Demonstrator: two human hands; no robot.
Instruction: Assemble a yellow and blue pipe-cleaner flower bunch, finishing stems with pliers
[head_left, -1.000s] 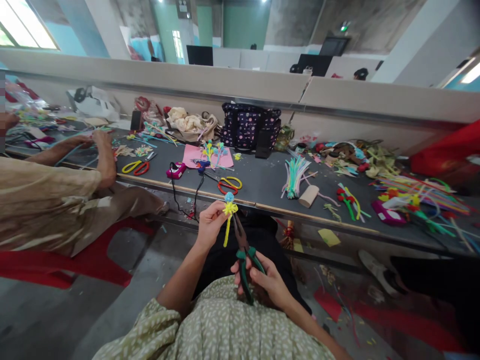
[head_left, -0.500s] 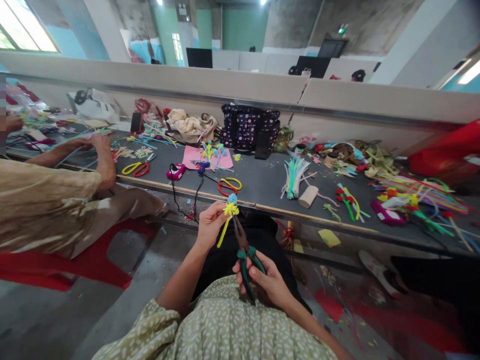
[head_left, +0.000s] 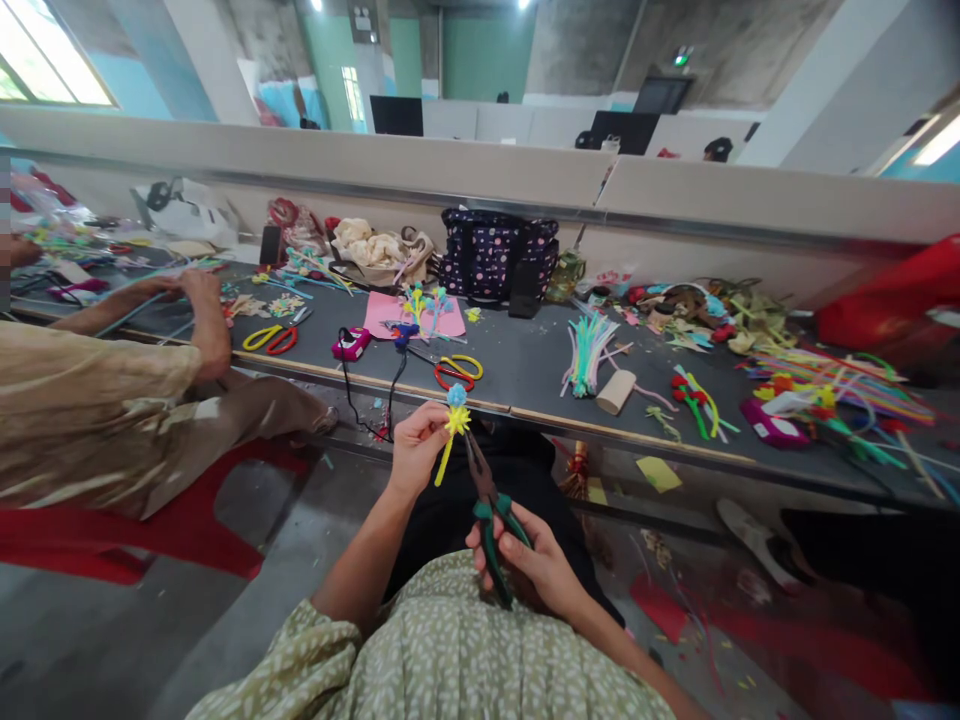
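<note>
Pinched in the fingers of my left hand [head_left: 417, 446] is a yellow pipe-cleaner flower [head_left: 457, 421], with a fuzzy blue ball [head_left: 456, 396] at its top and a yellow strand hanging down. My right hand [head_left: 525, 555] grips the green handles of long-nose pliers [head_left: 484, 490]. The plier tips point up at the flower's right edge; whether they touch it I cannot tell. Both hands are over my lap, in front of the table edge. Red-and-yellow scissors [head_left: 459, 373] lie on the table just beyond the flower.
On the dark table [head_left: 517, 365] are a glue gun [head_left: 406, 333] on pink paper, a bundle of pipe cleaners [head_left: 589, 355], a cardboard tube [head_left: 616, 392] and a patterned bag [head_left: 499, 255]. A co-worker's hands [head_left: 196, 285] work at the left. A magenta box [head_left: 772, 424] sits right.
My left hand has shifted slightly left with the flower, and the flower has turned a little in its fingers. The pliers and my right hand stay nearly in place.
</note>
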